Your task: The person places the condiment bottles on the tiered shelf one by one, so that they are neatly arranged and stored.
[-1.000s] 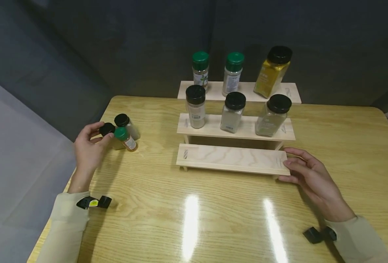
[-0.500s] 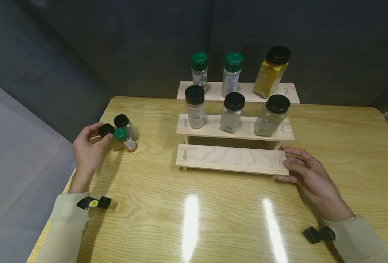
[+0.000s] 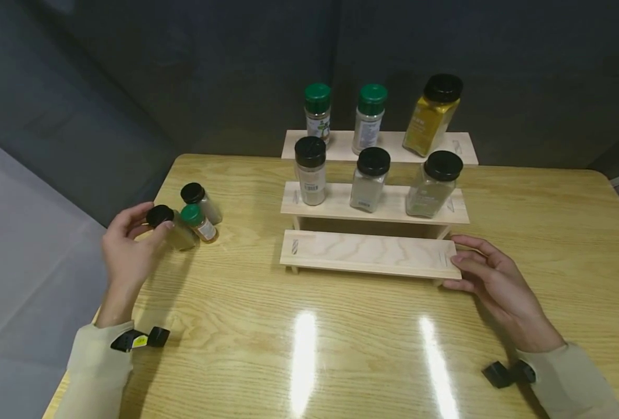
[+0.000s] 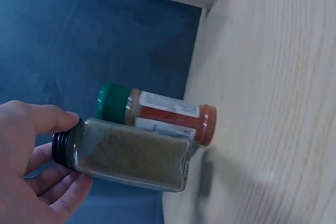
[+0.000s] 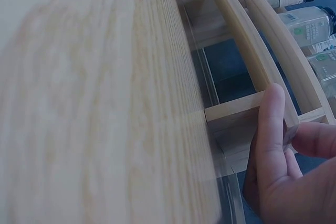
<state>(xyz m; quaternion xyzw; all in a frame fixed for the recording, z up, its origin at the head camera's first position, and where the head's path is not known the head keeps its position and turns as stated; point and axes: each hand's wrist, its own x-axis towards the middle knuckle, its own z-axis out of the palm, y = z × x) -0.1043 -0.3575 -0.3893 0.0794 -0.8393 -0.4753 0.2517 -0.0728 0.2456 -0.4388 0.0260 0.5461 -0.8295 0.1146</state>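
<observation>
My left hand (image 3: 126, 247) grips a black-capped jar of greenish-brown spice (image 3: 172, 228) by its cap, tilted at the table's left side; the left wrist view shows this jar (image 4: 131, 156) held at the lid. Just right of it stand a green-capped orange spice jar (image 3: 199, 222) and another black-capped jar (image 3: 200, 199). My right hand (image 3: 484, 273) holds the right end of the bare lowest step of a three-step wooden rack (image 3: 372, 253), thumb and fingers on its edge (image 5: 273, 129).
The rack's middle step carries three black-capped jars (image 3: 373, 177); the top step carries two green-capped jars (image 3: 318, 113) and a yellow spice jar (image 3: 434, 114). The wooden table (image 3: 340, 343) ends close to my left hand. A dark curtain hangs behind.
My left hand has pulled the black-capped jar a little left and toward me, away from the other two jars. The right hand has stayed on the rack.
</observation>
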